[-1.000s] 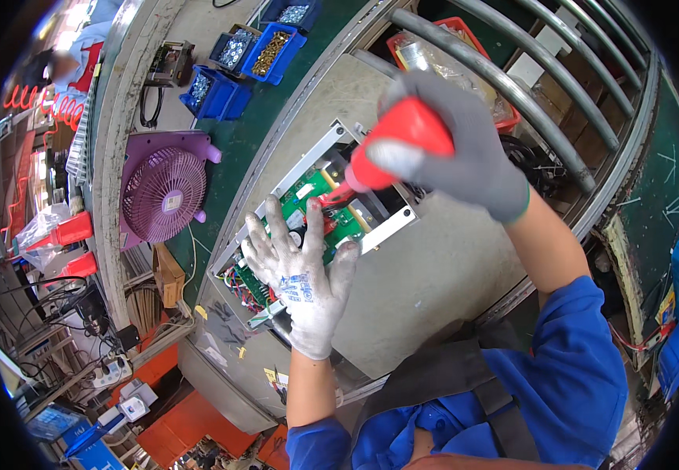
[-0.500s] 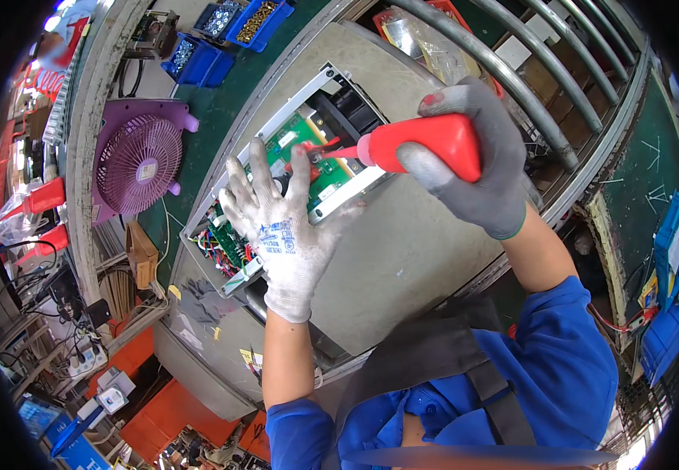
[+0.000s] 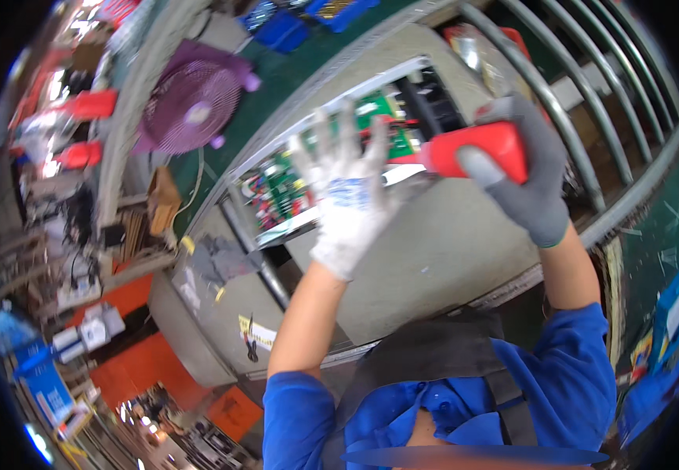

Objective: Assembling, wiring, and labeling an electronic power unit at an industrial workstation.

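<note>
A red squeeze bottle (image 3: 504, 139) lies over the right end of an open metal chassis (image 3: 402, 72), its long axis running nearly straight across in front of the person, spout to the left, base to the right. The spout points at the green circuit board (image 3: 375, 106) and ends close to the left hand's index finger; whether it touches anything there, I can't tell. The right hand (image 3: 543, 168), gloved in grey, is clamped around the bottle's body, thumb along the near side. The left hand (image 3: 347, 200), in a white glove, is spread with fingers apart across the chassis; blur hides whether the tips press on the board. The chassis slants from near left to far right on a grey worktop (image 3: 449, 227), coloured wiring (image 3: 257, 196) bunched at its near end. Beyond it on the left sits a purple fan (image 3: 195, 106), near blue bins (image 3: 281, 31); metal bars (image 3: 559, 110) curve past on the right.
</note>
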Demonstrator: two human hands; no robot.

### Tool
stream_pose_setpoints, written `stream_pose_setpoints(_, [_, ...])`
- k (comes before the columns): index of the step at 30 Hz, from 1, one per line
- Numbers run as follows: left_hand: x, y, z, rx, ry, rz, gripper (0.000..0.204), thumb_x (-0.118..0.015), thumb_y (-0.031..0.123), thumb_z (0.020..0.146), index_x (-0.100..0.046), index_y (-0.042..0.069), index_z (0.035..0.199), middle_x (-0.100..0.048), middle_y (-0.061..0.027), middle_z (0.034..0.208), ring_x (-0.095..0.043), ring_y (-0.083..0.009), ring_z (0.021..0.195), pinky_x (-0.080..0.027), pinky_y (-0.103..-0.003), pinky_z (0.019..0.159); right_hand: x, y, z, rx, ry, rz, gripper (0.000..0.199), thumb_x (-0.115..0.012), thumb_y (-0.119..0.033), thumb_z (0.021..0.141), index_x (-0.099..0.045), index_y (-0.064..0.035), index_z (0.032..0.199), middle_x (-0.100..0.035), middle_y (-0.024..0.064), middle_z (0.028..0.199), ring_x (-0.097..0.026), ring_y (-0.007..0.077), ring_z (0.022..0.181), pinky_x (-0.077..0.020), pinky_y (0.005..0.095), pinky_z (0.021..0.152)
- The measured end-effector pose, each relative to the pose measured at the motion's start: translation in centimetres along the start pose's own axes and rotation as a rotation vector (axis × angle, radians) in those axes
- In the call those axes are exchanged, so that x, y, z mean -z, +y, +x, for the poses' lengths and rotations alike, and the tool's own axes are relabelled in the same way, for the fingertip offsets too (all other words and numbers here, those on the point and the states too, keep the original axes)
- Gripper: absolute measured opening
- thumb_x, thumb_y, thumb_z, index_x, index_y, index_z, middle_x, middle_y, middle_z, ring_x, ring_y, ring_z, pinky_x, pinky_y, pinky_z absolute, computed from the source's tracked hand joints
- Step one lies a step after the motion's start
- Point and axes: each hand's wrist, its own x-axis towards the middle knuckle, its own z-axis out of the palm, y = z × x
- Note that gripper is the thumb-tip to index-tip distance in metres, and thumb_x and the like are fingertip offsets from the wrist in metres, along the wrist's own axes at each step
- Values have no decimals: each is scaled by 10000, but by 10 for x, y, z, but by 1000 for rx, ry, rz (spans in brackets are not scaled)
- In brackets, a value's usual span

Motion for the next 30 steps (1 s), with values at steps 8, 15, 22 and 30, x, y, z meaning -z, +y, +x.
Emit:
stream_pose_setpoints(8, [24, -88, -95, 129, 415, -45, 685, -903, 432, 616, -702, 175, 1218, -398, -168, 1566, -232, -419, 1495, -79, -599, 1195, -27, -21, 6, -260, 222, 458, 373, -744, -205, 796, -610, -23, 1093, -621, 116, 1064, -618, 181, 990, -499, 320, 889])
stream_pose_setpoints(15, [-5, -118, -119, 174, 216, -195, 615, -883, 511, 619, -701, 189, 1109, -390, -156, 1576, -233, -427, 1498, -77, -615, 1200, -109, -45, 27, 360, -131, 66, 416, -866, -183, 671, -646, -45, 997, -625, 110, 851, -603, 256, 760, -480, 368, 684])
stream_pose_setpoints(22, [-3, -115, -116, 224, 168, -171, 597, -921, 485, 543, -739, 181, 1023, -398, -129, 1561, -241, -391, 1473, -69, -588, 1182, -127, -62, 37, 519, -225, -46, 420, -876, -178, 626, -660, -64, 968, -610, 80, 839, -581, 266, 718, -453, 381, 641])
stream_pose_setpoints(30, [6, -130, -108, 85, 332, -188, 655, -787, 345, 805, -564, 149, 1389, -326, -237, 1583, -243, -475, 1471, -145, -630, 1180, -103, -53, 50, -115, -147, 268, 307, -774, -214, 808, -649, -35, 1025, -634, 90, 967, -633, 203, 904, -505, 320, 825])
